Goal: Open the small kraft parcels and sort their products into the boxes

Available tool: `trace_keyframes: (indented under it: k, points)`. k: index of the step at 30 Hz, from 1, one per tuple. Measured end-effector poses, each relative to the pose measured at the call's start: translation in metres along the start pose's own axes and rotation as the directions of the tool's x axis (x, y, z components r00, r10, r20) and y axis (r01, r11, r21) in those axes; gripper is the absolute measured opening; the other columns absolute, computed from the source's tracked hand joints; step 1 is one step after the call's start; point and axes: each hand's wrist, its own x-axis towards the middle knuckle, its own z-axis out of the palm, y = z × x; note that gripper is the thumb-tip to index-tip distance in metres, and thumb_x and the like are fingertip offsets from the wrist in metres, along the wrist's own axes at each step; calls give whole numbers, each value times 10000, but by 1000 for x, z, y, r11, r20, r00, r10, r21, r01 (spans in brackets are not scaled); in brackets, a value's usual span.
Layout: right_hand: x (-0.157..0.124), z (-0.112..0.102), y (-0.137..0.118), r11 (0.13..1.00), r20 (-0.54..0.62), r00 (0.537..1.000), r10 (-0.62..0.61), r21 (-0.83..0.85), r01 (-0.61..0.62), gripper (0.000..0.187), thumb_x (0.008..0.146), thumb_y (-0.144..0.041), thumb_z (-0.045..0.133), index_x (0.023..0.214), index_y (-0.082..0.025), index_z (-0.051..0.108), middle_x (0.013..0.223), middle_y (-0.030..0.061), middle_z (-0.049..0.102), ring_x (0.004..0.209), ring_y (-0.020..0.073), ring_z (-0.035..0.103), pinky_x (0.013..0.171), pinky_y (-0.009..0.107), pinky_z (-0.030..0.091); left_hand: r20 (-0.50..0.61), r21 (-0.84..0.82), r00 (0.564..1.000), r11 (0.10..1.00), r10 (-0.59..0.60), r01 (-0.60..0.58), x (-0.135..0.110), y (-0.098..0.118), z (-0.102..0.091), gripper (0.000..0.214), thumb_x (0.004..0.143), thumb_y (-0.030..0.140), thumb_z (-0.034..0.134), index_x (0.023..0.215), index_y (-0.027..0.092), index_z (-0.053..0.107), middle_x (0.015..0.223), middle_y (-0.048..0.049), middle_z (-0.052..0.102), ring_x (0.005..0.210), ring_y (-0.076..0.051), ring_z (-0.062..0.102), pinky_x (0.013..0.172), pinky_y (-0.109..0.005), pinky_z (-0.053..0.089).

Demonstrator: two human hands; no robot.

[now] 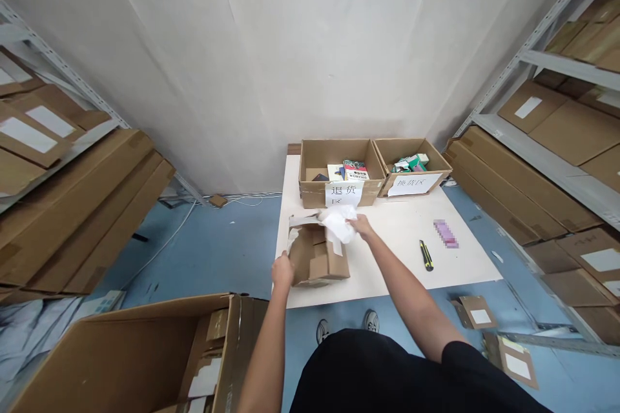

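Observation:
An opened cardboard box [303,264] lies on the white table [382,271], its inside facing up. My left hand [282,270] is closed on the box's left edge. With my right hand [361,226] I grip a crumpled white sheet [341,222] at its right side, above the box's far edge. Whether the sheet is thin plastic or paper I cannot tell. Brown cardboard pieces or flaps show inside the box. To the right, apart from both hands, lies a black and yellow utility knife [426,255].
At the table's back stand a labelled carton with books [356,170] and a labelled carton with small green-and-white boxes [411,162]. A pixelated purple item [445,233] lies at right. A large open carton [140,361] stands at lower left. Loaded shelves [557,58] flank the table.

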Motion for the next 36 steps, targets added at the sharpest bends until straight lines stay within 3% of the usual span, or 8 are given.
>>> trace_keyframes:
  k: [5, 16, 19, 23, 26, 30, 33, 36]
  points:
    - [8, -25, -9, 991, 86, 993, 83, 95, -91, 322, 626, -345, 776, 885, -156, 748, 848, 53, 772, 827, 265, 708, 762, 350, 561, -5, -69, 991, 989, 134, -134, 2, -17, -3, 436, 980, 219, 478, 1380, 171, 644, 1096, -165, 782, 1021, -301, 739, 816, -325, 501]
    - [-3, 49, 11, 1000, 138, 990, -7, -18, 10, 761, 562, -284, 830, 1290, -215, 619, 1153, 40, 706, 1031, 252, 650, 960, 393, 540, 2, -202, 949, 929, 316, -309, -33, 27, 10, 467, 987, 239, 505, 1439, 259, 623, 1114, -87, 778, 1010, -249, 715, 803, -272, 463]
    - [6, 73, 10, 996, 171, 981, -92, 4, 92, 831, 557, -261, 832, 1350, -233, 588, 1251, 44, 681, 1096, 234, 622, 1001, 368, 514, 27, -135, 936, 929, 350, -343, -37, 32, 6, 373, 964, 231, 537, 1296, 258, 704, 1119, -83, 759, 997, -232, 708, 786, -270, 452]
    - [15, 93, 9, 990, 251, 965, -81, -88, 106, 488, 613, -253, 796, 1091, -203, 707, 1050, 18, 728, 936, 215, 627, 897, 344, 535, 117, -67, 925, 932, 362, -356, -27, 42, -6, 188, 880, 313, 682, 1029, 221, 750, 1174, -98, 742, 1003, -242, 713, 779, -283, 454]
    - [16, 97, 10, 985, 287, 958, 9, -170, 42, 143, 686, -267, 755, 782, -177, 696, 801, 7, 712, 766, 192, 608, 770, 306, 525, 169, -109, 939, 952, 300, -285, -9, 56, -18, 482, 860, 451, 723, 1277, 213, 687, 1309, -119, 724, 1115, -275, 709, 827, -294, 476]
    - [13, 96, 9, 985, 328, 944, -23, -155, 78, 176, 758, -345, 746, 723, -178, 706, 737, 8, 714, 742, 191, 614, 732, 281, 506, 151, -95, 967, 977, 204, -191, 13, 75, -31, 643, 944, 461, 617, 1532, 239, 481, 1309, -104, 746, 1202, -263, 695, 877, -300, 493]
    - [10, 90, 7, 976, 332, 940, -82, -165, 144, 204, 778, -376, 740, 707, -186, 716, 756, 26, 736, 758, 198, 619, 732, 275, 496, 212, -40, 953, 976, 217, -214, 18, 85, -33, 475, 1019, 419, 489, 1457, 246, 549, 1094, -92, 805, 1073, -255, 744, 845, -311, 504]
    - [7, 86, 7, 969, 227, 967, -113, -190, 158, 215, 782, -381, 723, 671, -199, 693, 757, 32, 745, 746, 201, 613, 727, 277, 494, 140, 52, 964, 970, 228, -237, 11, 89, -28, 404, 1044, 346, 402, 1364, 244, 627, 1083, -133, 800, 1033, -282, 754, 837, -343, 509]
